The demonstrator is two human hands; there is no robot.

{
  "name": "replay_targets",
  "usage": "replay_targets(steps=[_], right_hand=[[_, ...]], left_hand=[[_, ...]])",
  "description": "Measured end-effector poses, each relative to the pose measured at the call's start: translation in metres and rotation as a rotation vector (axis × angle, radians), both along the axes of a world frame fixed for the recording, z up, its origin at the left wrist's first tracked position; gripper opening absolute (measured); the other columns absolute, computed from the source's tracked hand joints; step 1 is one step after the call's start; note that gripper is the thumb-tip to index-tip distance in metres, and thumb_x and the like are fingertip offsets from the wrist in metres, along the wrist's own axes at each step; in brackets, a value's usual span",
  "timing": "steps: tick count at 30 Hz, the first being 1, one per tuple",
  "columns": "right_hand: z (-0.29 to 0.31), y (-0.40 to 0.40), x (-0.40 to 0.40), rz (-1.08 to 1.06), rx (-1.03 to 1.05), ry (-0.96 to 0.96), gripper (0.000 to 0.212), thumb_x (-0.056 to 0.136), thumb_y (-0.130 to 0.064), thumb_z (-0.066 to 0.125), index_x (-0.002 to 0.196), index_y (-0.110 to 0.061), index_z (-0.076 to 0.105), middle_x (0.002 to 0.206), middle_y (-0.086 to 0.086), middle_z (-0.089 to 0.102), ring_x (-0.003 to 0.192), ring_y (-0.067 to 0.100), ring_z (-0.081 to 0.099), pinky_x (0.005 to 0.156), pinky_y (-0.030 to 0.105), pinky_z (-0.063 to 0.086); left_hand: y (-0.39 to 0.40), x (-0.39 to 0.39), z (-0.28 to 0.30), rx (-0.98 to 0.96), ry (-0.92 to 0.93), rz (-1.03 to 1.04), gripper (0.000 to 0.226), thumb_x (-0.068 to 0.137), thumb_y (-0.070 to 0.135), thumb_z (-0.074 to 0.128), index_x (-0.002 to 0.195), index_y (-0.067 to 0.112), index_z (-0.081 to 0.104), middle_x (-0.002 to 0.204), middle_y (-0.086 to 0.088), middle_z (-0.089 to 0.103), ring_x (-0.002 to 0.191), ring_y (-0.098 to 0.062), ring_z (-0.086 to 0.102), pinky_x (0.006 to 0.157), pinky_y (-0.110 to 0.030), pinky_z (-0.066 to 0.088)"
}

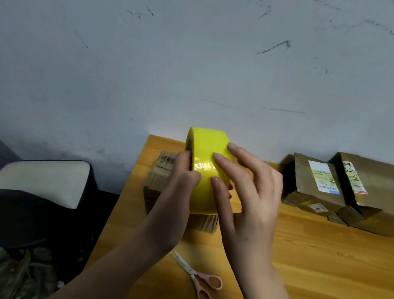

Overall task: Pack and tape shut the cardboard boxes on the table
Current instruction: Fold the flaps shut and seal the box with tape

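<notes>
A wide roll of yellow tape (206,148) is held upright above a small cardboard box (156,181) at the table's left end. My left hand (182,173) grips the roll, fingers hooked into its core and thumb on the outer face. My right hand (248,194) lies against the roll's outer surface with straight, spread fingers. The box is mostly hidden behind the hands and the roll.
Pink-handled scissors (197,278) lie shut on the wooden table (326,275) below my hands. Several worn cardboard boxes (355,194) with labels are piled at the back right against the wall. A dark chair (34,195) stands left of the table.
</notes>
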State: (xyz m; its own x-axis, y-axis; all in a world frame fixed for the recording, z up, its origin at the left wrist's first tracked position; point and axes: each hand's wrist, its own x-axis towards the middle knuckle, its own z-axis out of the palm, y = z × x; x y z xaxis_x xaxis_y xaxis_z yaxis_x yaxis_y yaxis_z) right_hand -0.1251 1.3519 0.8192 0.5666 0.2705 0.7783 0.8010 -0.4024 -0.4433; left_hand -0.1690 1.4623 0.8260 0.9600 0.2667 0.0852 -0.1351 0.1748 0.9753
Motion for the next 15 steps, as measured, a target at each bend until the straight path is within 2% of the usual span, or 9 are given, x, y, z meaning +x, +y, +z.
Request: replay_targets(steps=[2, 4, 7, 9, 13, 15], right_hand=[[0.0035, -0.002, 0.0048, 0.057, -0.089, -0.056, 0.026, 0.097, -0.021, 0.054, 0.119, -0.017, 0.066, 0.128, 0.003, 0.058, 0.117, 0.022, 0.052, 0.098, 0.031, 0.039], [0.0066, -0.0032, 0.0087, 0.117, -0.101, -0.059, 0.024, 0.096, -0.017, 0.056, 0.116, -0.014, 0.068, 0.125, 0.003, 0.06, 0.117, 0.023, 0.053, 0.1, 0.031, 0.038], [0.0083, -0.0027, 0.0109, 0.126, -0.037, -0.02, 0.02, 0.092, -0.02, 0.063, 0.11, -0.015, 0.071, 0.117, 0.0, 0.063, 0.111, 0.022, 0.055, 0.099, 0.024, 0.036], [0.0079, -0.0014, 0.01, 0.12, 0.002, 0.031, 0.019, 0.09, -0.025, 0.065, 0.108, -0.021, 0.07, 0.115, -0.004, 0.061, 0.109, 0.02, 0.054, 0.096, 0.022, 0.035], [0.0086, 0.0001, 0.0078, 0.13, 0.027, 0.164, 0.024, 0.089, -0.036, 0.063, 0.112, -0.032, 0.065, 0.115, -0.012, 0.055, 0.113, 0.017, 0.048, 0.092, 0.025, 0.039], [0.0107, -0.0004, 0.01, 0.144, 0.016, 0.192, 0.023, 0.087, -0.037, 0.063, 0.11, -0.035, 0.065, 0.114, -0.013, 0.055, 0.114, 0.016, 0.048, 0.095, 0.022, 0.036]], left_hand=[[0.0013, 0.0, 0.0012, 0.028, -0.012, -0.004, 0.038, 0.081, 0.022, 0.034, 0.113, 0.012, 0.05, 0.098, -0.003, 0.061, 0.089, -0.011, 0.059, 0.074, -0.026, 0.051], [0.002, 0.0004, 0.0019, 0.056, -0.007, -0.004, 0.036, 0.083, 0.024, 0.032, 0.112, 0.012, 0.05, 0.1, -0.004, 0.061, 0.094, -0.011, 0.058, 0.076, -0.024, 0.051], [0.0038, 0.0004, 0.0017, 0.091, 0.004, -0.002, 0.044, 0.084, 0.035, 0.035, 0.117, 0.01, 0.05, 0.113, -0.017, 0.059, 0.107, -0.026, 0.058, 0.087, -0.042, 0.051], [0.0043, 0.0005, 0.0038, 0.137, 0.014, -0.008, 0.047, 0.083, 0.04, 0.034, 0.117, 0.013, 0.052, 0.114, -0.017, 0.059, 0.111, -0.032, 0.056, 0.091, -0.051, 0.048], [0.0057, 0.0019, 0.0061, 0.163, 0.024, -0.019, 0.048, 0.08, 0.043, 0.032, 0.116, 0.021, 0.054, 0.114, -0.006, 0.062, 0.11, -0.022, 0.057, 0.092, -0.045, 0.049], [0.0065, 0.0027, 0.0055, 0.162, 0.036, -0.03, 0.047, 0.078, 0.045, 0.032, 0.113, 0.023, 0.055, 0.113, -0.008, 0.062, 0.109, -0.025, 0.057, 0.09, -0.049, 0.049]])
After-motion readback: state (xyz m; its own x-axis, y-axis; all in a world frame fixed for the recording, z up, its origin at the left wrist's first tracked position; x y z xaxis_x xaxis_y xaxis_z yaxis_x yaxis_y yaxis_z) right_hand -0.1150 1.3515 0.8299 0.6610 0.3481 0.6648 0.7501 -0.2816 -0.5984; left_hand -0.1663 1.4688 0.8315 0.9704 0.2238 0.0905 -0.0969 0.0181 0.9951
